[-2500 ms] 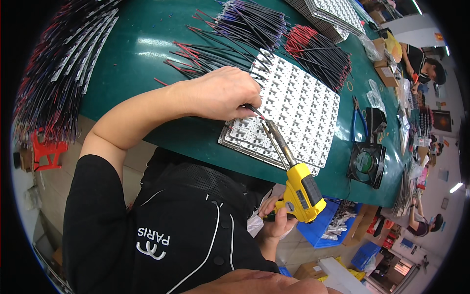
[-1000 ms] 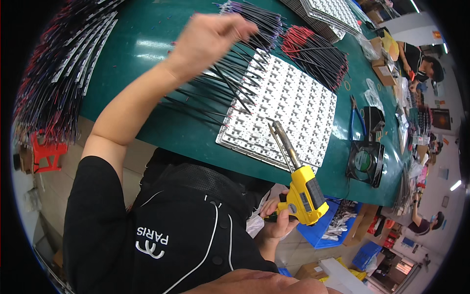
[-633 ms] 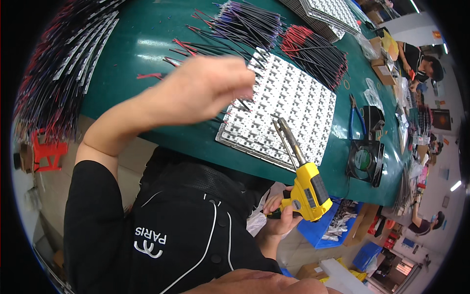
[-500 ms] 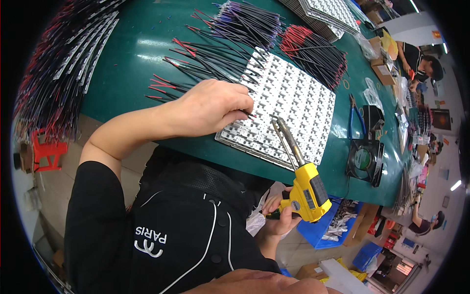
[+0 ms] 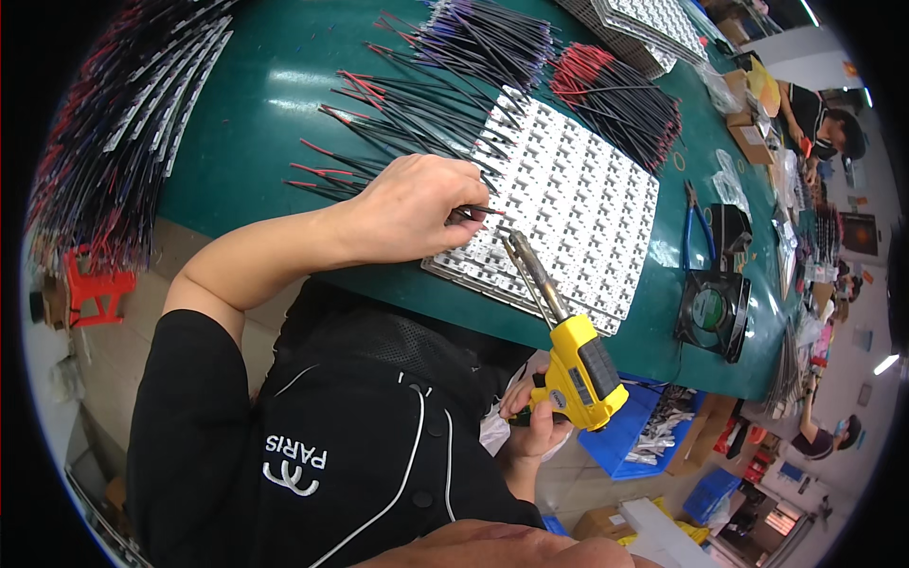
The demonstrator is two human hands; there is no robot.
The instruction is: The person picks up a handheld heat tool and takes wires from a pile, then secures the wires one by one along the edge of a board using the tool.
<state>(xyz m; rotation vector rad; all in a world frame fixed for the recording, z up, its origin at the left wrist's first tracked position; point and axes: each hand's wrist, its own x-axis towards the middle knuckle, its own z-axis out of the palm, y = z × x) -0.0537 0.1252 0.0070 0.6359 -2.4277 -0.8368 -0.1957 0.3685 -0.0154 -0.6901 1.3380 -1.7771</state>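
My left hand is pinched closed over the near left part of a white circuit board panel. A short black wire with a red end sticks out from its fingers over the panel. My right hand is wrapped round the handle of a yellow soldering gun. The gun's metal tip and thin feed tube point up to the left, just short of the wire end; I cannot tell whether they touch the panel. Several black wires with red ends extend left from the panel's left edge.
Wire bundles lie behind the panel. More wired strips cover the far left. To the right are blue pliers and a small black fan. A blue bin stands below the table edge. Other people work at the right.
The soldering gun has moved left, bringing its tip closer to the wire in my left hand. The left hand stays almost in place, its wire now showing more clearly.
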